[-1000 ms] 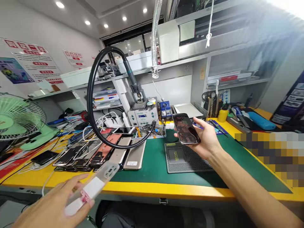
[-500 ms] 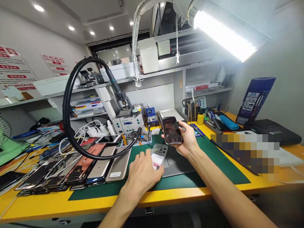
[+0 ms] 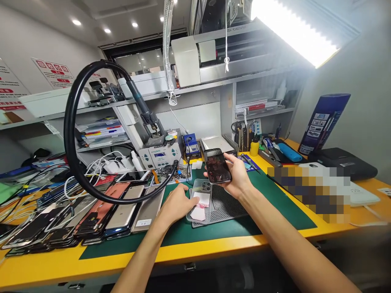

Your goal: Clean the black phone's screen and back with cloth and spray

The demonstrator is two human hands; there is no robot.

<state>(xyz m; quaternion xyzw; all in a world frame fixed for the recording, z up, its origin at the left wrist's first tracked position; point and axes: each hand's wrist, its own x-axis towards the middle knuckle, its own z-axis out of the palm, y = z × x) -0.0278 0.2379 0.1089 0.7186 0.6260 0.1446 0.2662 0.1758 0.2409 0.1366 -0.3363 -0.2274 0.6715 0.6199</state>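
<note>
At the left of the yellow desk (image 3: 214, 245) I see flat piles of black phone screens and frames (image 3: 29, 234), then a salmon-pink phone shell (image 3: 102, 208). Next to it lie 2 metallic gold phones (image 3: 146, 211), the right one bearing a white label. A thick, glossy black hose (image 3: 69, 134) loops over them and meets a grey-and-white box-shaped machine (image 3: 165, 162) behind.

My left hand (image 3: 178, 206) is low over the green mat (image 3: 275, 207), its thumb and fingers spread apart. The thumb overlaps the left edge of a clear, rounded plastic phone case (image 3: 208, 210); whether it presses there, I cannot tell. The case lies on the left part of a dark grey perforated pad (image 3: 229, 207), with white-and-pink pieces showing in it.

My right hand (image 3: 240, 175) is clamped around a black, glossy smartphone (image 3: 217, 166), held tilted, screen facing me, just beyond the case. Farther right stand a small yellow plastic bottle (image 3: 254, 147) and, lying near it, a bright blue rounded object (image 3: 289, 152). A flat black case (image 3: 345, 160) sits near the right end.
</note>
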